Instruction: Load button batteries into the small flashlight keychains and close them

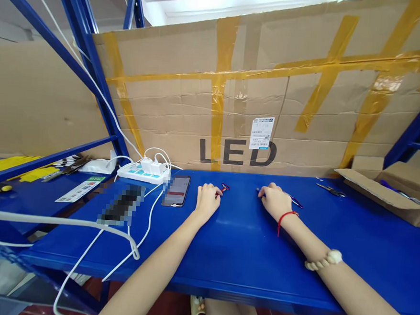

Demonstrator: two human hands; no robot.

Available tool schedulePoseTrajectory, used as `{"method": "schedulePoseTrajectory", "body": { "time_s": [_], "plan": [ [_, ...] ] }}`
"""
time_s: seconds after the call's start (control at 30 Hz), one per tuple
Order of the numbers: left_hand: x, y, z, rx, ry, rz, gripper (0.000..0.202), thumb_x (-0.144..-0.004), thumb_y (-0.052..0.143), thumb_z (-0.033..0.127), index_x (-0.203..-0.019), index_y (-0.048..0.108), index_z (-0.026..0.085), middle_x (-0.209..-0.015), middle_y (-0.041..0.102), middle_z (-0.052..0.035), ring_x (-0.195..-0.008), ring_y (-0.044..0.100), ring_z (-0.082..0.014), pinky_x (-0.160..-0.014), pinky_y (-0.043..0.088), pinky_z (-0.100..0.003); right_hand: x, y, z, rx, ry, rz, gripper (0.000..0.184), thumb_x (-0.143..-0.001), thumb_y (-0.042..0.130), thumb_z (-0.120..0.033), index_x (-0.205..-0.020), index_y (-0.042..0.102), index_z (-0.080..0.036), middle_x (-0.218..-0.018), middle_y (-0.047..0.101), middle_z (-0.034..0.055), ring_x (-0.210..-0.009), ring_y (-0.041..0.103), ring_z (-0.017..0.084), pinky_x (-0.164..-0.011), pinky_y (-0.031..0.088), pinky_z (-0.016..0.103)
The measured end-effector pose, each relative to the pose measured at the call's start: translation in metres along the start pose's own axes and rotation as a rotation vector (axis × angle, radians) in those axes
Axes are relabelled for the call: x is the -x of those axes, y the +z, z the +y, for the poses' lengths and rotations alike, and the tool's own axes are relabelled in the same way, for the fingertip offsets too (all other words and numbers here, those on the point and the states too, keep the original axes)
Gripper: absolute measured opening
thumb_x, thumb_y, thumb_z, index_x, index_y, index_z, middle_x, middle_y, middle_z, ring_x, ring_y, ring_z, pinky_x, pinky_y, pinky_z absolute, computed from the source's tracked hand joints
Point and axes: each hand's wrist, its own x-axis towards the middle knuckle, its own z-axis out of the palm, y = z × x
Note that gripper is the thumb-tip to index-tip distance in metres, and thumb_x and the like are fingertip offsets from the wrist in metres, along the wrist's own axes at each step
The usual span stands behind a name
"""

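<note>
My left hand point(207, 200) rests on the blue tabletop point(232, 255), fingers closed round a small red item with a loop-shaped end point(225, 186). Its exact kind is too small to make out, and my fingers hide its lower part. To the right, my right hand point(276, 200) lies on the table with curled fingers on a slim blue pen point(296, 202). One end of the pen shows past my fingertips, the other beyond the outer side of the hand. Beside my left hand lies a phone point(179, 190) with its screen lit.
A white power strip point(140, 172) with plugs and trailing cables point(151, 216) stands at the back left. A pixelated dark object point(122, 205) lies nearby. At right are a scissors-like tool point(332, 190) and an open cardboard box point(415, 210). Taped cardboard point(177, 117) walls the back.
</note>
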Motion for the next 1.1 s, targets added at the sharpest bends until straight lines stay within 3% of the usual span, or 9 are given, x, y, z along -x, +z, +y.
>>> {"method": "schedulePoseTrajectory", "body": {
  "time_s": [0.17, 0.3, 0.47, 0.6, 0.77, 0.93, 1.1],
  "plan": [
    [0.009, 0.001, 0.015, 0.128, 0.082, 0.008, 0.019, -0.080, 0.048, 0.011, -0.080, 0.063, 0.022, -0.090, 0.063, -0.0037, -0.091, 0.051, -0.0202, -0.081, 0.033, -0.035, -0.004, 0.005, 0.003, 0.024, -0.055, 0.157, 0.030, -0.074, 0.045, -0.005, -0.093, 0.065, -0.016, -0.100, 0.054, 0.0163, -0.093, 0.051, 0.028, -0.065, 0.044, 0.037],
    [0.012, 0.005, 0.026, 0.300, 0.079, 0.047, 0.013, -0.078, 0.053, 0.014, -0.077, 0.062, 0.022, -0.085, 0.064, -0.0015, -0.085, 0.053, -0.0184, -0.080, 0.035, -0.034, 0.002, 0.002, -0.019, -0.301, -0.315, 0.260, 0.028, -0.086, 0.041, -0.025, -0.105, 0.060, -0.017, -0.102, 0.056, 0.0119, -0.094, 0.052, 0.024, -0.080, 0.044, 0.036],
    [0.009, 0.007, 0.033, 0.718, -0.024, 0.106, 0.012, -0.071, 0.055, 0.007, -0.072, 0.061, 0.018, -0.074, 0.064, -0.0004, -0.068, 0.055, -0.0122, -0.068, 0.042, -0.025, 0.016, -0.002, -0.046, -0.509, -0.526, 0.056, 0.036, -0.093, 0.026, -0.032, -0.098, 0.060, -0.021, -0.092, 0.063, 0.0069, -0.086, 0.056, 0.020, -0.076, 0.042, 0.033],
    [0.007, 0.005, 0.036, 0.998, -0.177, 0.085, 0.010, -0.068, 0.056, 0.006, -0.069, 0.061, 0.015, -0.064, 0.062, -0.0002, -0.060, 0.056, -0.0105, -0.062, 0.043, -0.022, 0.020, -0.004, -0.048, -0.618, -0.472, -0.058, 0.036, -0.093, 0.026, -0.039, -0.104, 0.056, -0.023, -0.092, 0.065, 0.0043, -0.079, 0.060, 0.017, -0.071, 0.043, 0.029],
    [0.007, 0.001, 0.038, 1.212, -0.298, 0.052, 0.004, -0.068, 0.063, 0.016, -0.070, 0.064, 0.013, -0.066, 0.063, -0.0022, -0.060, 0.056, -0.0100, -0.061, 0.043, -0.022, 0.020, -0.008, -0.044, -0.611, -0.404, -0.181, 0.035, -0.092, 0.026, -0.042, -0.099, 0.055, -0.025, -0.069, 0.063, -0.0029, -0.054, 0.058, 0.013, -0.056, 0.041, 0.025],
    [0.007, 0.002, 0.037, 1.251, -0.339, 0.116, 0.007, -0.067, 0.065, 0.018, -0.071, 0.062, 0.013, -0.066, 0.062, -0.0020, -0.062, 0.055, -0.0095, -0.060, 0.042, -0.020, 0.020, -0.010, -0.045, -0.537, -0.426, -0.121, 0.035, -0.092, 0.028, -0.041, -0.101, 0.058, -0.027, -0.072, 0.066, -0.0020, -0.064, 0.062, 0.015, -0.059, 0.042, 0.025],
    [0.005, 0.006, 0.033, 1.237, -0.372, 0.165, 0.007, -0.071, 0.062, 0.019, -0.074, 0.060, 0.014, -0.065, 0.060, -0.0010, -0.058, 0.052, -0.0089, -0.054, 0.040, -0.020, 0.019, -0.007, -0.046, -0.497, -0.428, -0.052, 0.034, -0.091, 0.033, -0.038, -0.110, 0.058, -0.026, -0.100, 0.067, 0.0024, -0.090, 0.062, 0.019, -0.074, 0.044, 0.028]
  ]
}}
